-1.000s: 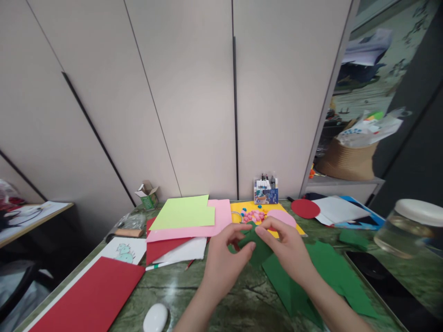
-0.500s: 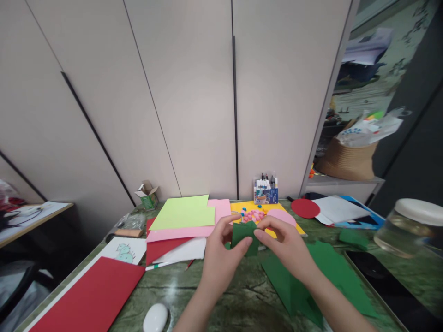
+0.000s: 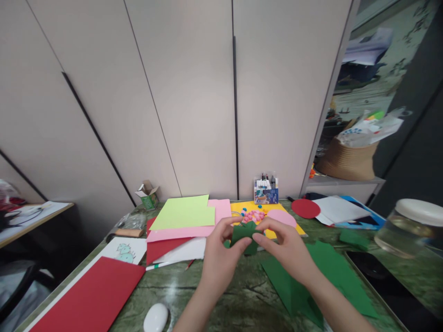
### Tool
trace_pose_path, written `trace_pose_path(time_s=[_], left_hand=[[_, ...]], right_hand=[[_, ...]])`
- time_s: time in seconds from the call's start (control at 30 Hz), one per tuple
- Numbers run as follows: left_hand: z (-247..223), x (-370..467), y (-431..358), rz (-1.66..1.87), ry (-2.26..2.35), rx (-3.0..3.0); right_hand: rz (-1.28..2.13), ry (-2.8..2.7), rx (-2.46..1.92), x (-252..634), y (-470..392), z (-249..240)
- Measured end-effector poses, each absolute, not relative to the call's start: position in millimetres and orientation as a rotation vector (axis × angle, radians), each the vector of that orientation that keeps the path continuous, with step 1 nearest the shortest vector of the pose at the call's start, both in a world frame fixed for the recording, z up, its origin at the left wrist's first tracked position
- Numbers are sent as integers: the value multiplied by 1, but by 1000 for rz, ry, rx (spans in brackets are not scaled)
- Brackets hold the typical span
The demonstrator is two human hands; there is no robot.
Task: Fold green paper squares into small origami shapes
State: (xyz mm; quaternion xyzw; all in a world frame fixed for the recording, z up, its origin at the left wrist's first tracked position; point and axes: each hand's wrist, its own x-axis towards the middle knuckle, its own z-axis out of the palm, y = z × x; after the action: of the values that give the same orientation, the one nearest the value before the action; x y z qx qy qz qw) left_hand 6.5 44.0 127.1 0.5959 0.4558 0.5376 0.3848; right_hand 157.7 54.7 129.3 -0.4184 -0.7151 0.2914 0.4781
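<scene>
A small piece of dark green paper (image 3: 246,234) is held up between my two hands, above the green marbled table (image 3: 242,286). My left hand (image 3: 221,251) pinches its left side, thumb in front. My right hand (image 3: 285,244) grips its right edge between thumb and fingers, and the two thumbs are close together. Larger green sheets (image 3: 332,272) lie under and beside my right forearm. Behind the hands, pink and blue beads (image 3: 254,216) rest on a yellow sheet (image 3: 242,206).
At left are a red sheet (image 3: 93,295), a drawing (image 3: 122,250) and lime paper (image 3: 185,212) on pink sheets. A white oval object (image 3: 155,317) lies in front. At right are a phone (image 3: 387,288), a lidded jar (image 3: 406,228) and a red circle (image 3: 305,208). A marker box (image 3: 266,190) stands behind.
The green piece has bent and its upright face looks shorter. My right thumb has moved a little down and left, closer to my left thumb.
</scene>
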Motion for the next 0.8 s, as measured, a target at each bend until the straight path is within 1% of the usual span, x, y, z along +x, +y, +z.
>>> trace_pose_path(time_s=[0.2, 0.43, 0.8], left_hand=[[130, 4, 44, 1445, 1150, 1473], [128, 2, 43, 1621, 1154, 1404], [127, 4, 35, 1675, 964, 1513]], right_hand=[[726, -1660, -985, 162, 61, 125], [677, -1826, -1000, 162, 59, 131], [569, -1843, -807, 166, 64, 129]])
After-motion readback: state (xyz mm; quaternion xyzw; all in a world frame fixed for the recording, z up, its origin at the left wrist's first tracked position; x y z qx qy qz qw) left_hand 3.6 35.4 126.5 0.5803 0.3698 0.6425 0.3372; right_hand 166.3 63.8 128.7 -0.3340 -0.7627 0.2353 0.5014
